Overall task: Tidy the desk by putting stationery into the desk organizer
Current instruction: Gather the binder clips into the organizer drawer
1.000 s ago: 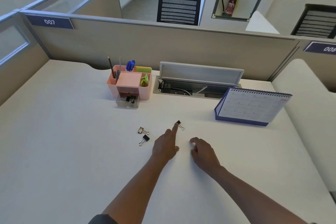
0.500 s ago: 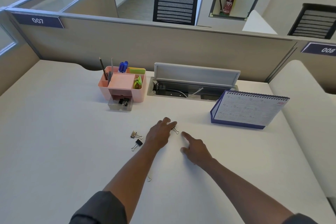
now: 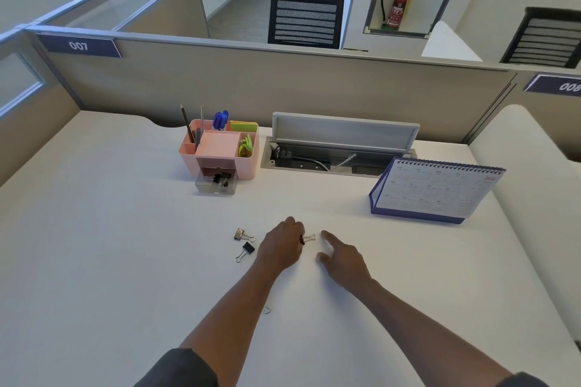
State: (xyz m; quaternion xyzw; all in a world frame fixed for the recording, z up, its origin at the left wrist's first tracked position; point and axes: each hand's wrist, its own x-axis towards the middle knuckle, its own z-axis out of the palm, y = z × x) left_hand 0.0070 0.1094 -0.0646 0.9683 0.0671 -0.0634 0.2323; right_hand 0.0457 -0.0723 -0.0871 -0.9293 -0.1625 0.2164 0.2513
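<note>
the left hand [image 3: 281, 245] lies on the white desk [image 3: 110, 261] with its fingers curled round a small binder clip [image 3: 308, 238], whose wire handles poke out toward the right hand [image 3: 344, 258]. that hand rests just beside it, fingers loose, holding nothing. two more clips [image 3: 244, 243] lie left; the pink organizer [image 3: 220, 148] stands well beyond.
</note>
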